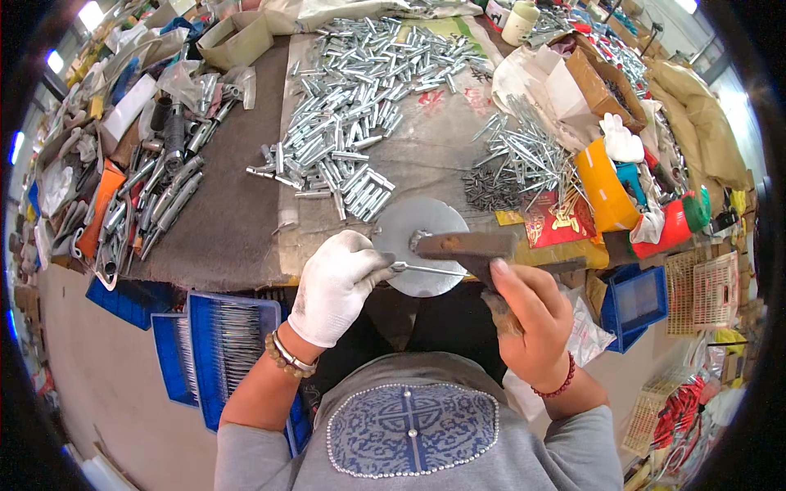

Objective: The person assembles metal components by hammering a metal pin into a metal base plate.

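In a white glove, my left hand (337, 286) pinches a slim silver metal rod (434, 270) near one end. The rod lies level over a round grey metal disc (417, 284) at the table's front edge. My bare right hand (536, 319) is closed round the handle of a hammer, its dark, worn head (468, 243) over the disc's right part. I cannot tell whether hammer and rod touch. Beyond the disc spreads a heap of short silver metal tubes (360, 98). Thin metal pins (528, 155) and small dark screw-like pieces (489, 190) lie to the right.
Tools and metal parts (168, 180) crowd the table's left side. At the right are a red packet (558, 222), an orange-yellow packet (604, 184) and an open cardboard box (602, 86). Below the edge, a blue crate (233, 304) holds many rods; blue trays (637, 299) stand right.
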The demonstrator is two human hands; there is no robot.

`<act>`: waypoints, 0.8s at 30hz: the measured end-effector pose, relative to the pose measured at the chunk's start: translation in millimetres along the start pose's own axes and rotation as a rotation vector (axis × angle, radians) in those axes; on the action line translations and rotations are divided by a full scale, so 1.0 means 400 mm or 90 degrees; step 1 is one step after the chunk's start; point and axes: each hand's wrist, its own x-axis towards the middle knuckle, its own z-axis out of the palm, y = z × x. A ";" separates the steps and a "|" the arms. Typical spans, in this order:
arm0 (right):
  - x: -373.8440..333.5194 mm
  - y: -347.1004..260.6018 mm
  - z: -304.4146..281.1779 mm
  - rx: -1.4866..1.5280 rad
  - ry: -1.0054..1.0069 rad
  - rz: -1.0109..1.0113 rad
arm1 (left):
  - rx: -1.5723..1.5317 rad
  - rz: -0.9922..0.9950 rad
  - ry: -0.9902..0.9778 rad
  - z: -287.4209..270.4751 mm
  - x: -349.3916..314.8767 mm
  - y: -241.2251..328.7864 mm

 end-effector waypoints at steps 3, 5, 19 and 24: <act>-0.012 0.003 0.000 -0.135 -0.223 -0.025 | 0.016 0.002 -0.019 -0.003 0.000 0.004; -0.025 0.024 0.018 -0.117 -0.188 -0.016 | 0.015 0.006 -0.004 0.001 -0.003 -0.005; 0.053 0.151 0.033 -0.125 -0.222 0.050 | 0.123 0.137 -0.046 -0.018 0.011 -0.008; 0.028 0.103 0.049 -0.131 -0.244 0.063 | 0.134 0.149 -0.056 -0.012 0.011 -0.011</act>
